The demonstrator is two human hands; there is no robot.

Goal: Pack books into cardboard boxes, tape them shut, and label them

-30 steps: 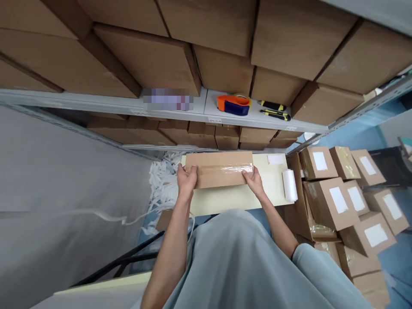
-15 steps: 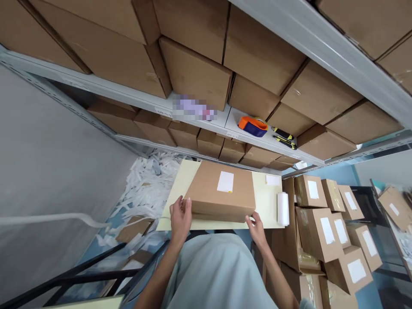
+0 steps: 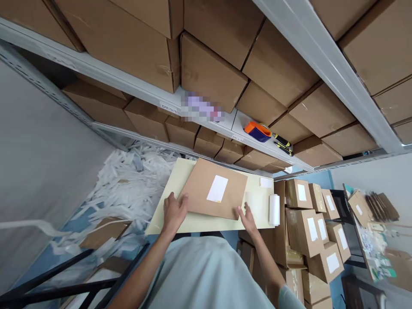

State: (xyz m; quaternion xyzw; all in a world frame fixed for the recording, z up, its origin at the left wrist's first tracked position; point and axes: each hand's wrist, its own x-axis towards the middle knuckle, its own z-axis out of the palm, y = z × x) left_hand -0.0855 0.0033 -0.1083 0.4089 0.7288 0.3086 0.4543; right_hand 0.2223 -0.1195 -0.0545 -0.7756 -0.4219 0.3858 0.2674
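Observation:
A brown cardboard box (image 3: 212, 189) with a white label (image 3: 217, 188) on top lies on the pale yellow table (image 3: 186, 223). My left hand (image 3: 174, 211) grips its near left corner, fingers bent against the side. My right hand (image 3: 247, 218) presses the near right corner, fingers bent round the edge. The box sits turned slightly askew on the table.
A white label roll (image 3: 274, 209) stands at the table's right edge. Labelled boxes (image 3: 317, 227) are stacked on the right. Shelves behind hold large cartons, an orange tape dispenser (image 3: 257, 131) and yellow-black knives (image 3: 283, 143). White paper strips (image 3: 128, 184) litter the floor on the left.
The box was turned from its taped side to label-up, then drawn nearer and rotated a little. Both hands stayed at its near corners. The camera view swung to the right.

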